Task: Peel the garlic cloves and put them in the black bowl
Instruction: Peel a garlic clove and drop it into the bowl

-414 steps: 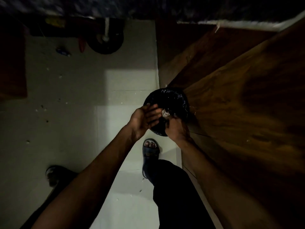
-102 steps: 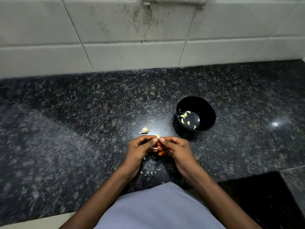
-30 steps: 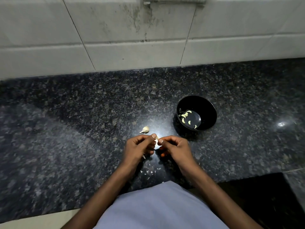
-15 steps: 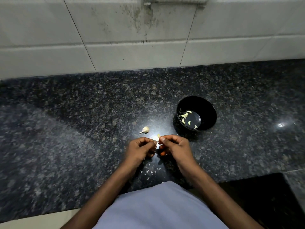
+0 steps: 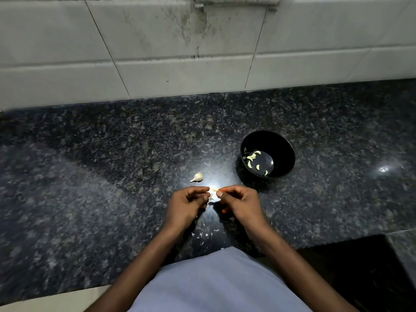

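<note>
Now left hand (image 5: 183, 207), right hand (image 5: 239, 203) meet, curled fingers pinching garlic clove (image 5: 213, 192) above counter (image 5: 90, 176).

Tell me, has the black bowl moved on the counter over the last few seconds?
No. The bowl sits in the same spot, right of the loose garlic piece and in line with the same wall tile seam as before.
</note>
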